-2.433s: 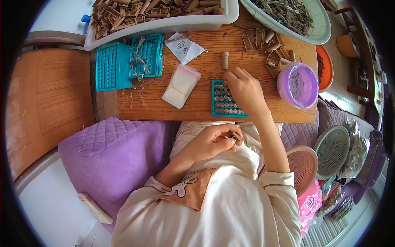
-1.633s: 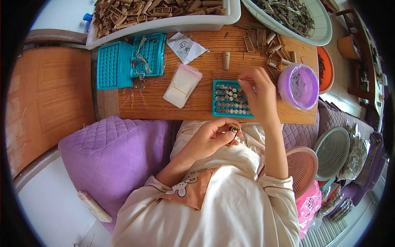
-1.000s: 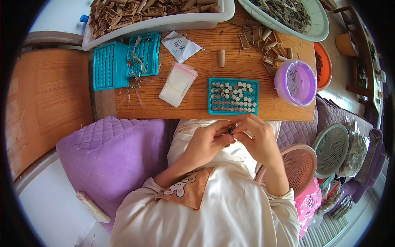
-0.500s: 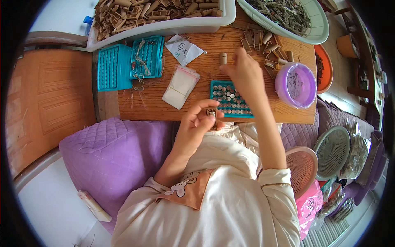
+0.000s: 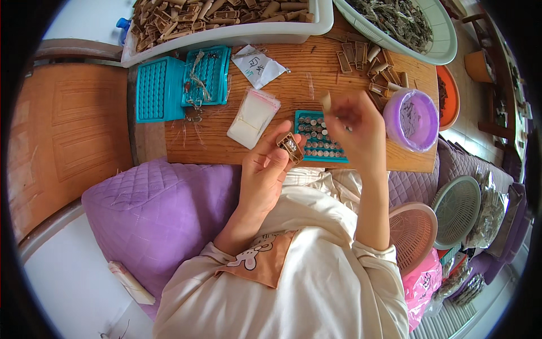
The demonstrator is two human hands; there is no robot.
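Between the thumb and fingers of my left hand (image 5: 262,178) is a small brown casing (image 5: 290,148), tilted, its hollow side showing with shiny metal bits inside. My right hand (image 5: 362,127) is closed on a small tan-brown cover piece (image 5: 326,101), raised above the table and apart from the casing. Part of the right hand's fingers is blurred. Beneath and beside it lies a teal tray (image 5: 324,159) with rows of small round silvery parts, partly covered by that hand.
At the back stand a white bin (image 5: 226,35) of brown casings and a pale green basket (image 5: 451,48) of dark strips. Loose casings (image 5: 361,53) lie near a purple tub (image 5: 432,121). Plastic bags (image 5: 252,118) and teal trays (image 5: 152,90) are on the left.
The right hand has taken the tan-brown piece off the table and brought it nearer to me. The left hand has tilted the casing.
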